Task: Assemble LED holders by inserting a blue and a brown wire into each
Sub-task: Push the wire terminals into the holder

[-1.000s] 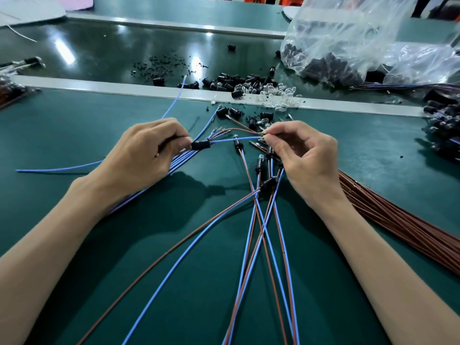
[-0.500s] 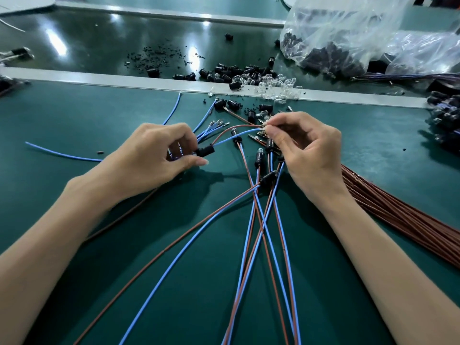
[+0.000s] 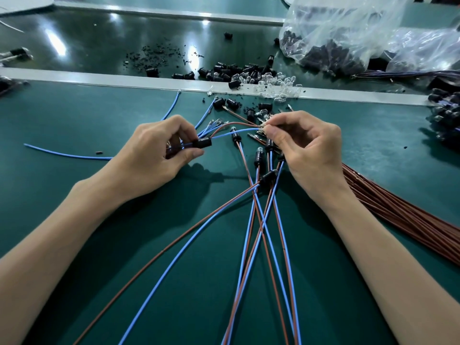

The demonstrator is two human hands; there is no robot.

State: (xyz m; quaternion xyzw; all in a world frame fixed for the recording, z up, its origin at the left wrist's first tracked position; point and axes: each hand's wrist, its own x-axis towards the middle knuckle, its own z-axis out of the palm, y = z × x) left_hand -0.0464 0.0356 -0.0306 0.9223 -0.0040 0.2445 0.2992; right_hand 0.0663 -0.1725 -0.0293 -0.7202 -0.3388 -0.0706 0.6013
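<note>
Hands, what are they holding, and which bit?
Left hand pinches the black holder at its back; right hand pinches blue wire and brown wire at their tips.

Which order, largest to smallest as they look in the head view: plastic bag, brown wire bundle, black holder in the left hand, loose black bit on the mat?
1. plastic bag
2. brown wire bundle, though the frame cuts it off
3. black holder in the left hand
4. loose black bit
</note>
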